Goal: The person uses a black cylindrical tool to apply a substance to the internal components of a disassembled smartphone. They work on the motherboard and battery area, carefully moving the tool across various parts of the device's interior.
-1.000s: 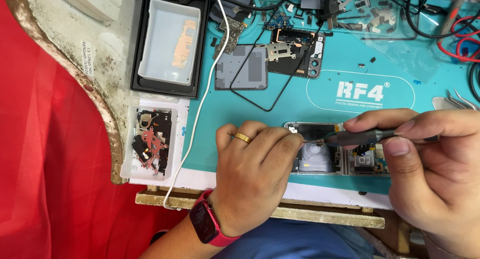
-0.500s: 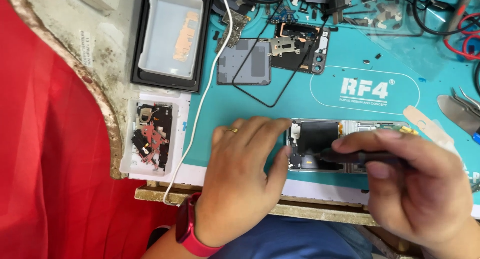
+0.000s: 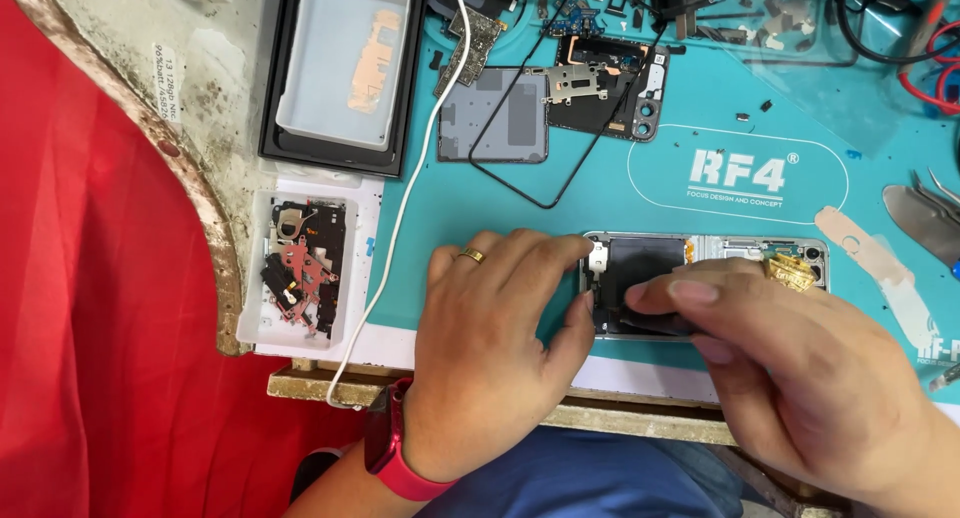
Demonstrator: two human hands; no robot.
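While both hands cover it, the opened phone shows partly — lower edge hidden.

A phone repair workshop is being shown. A teal repair mat is lying across the table, an opened phone is being worked on near its front edge, removed covers and circuit parts are being kept toward the far edge, and a small parts tray is sitting at the left edge.

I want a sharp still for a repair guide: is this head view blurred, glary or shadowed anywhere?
Head view: evenly lit, sharp; the right hand hides much of the opened phone; the left hand casts only a soft shadow on the teal mat.
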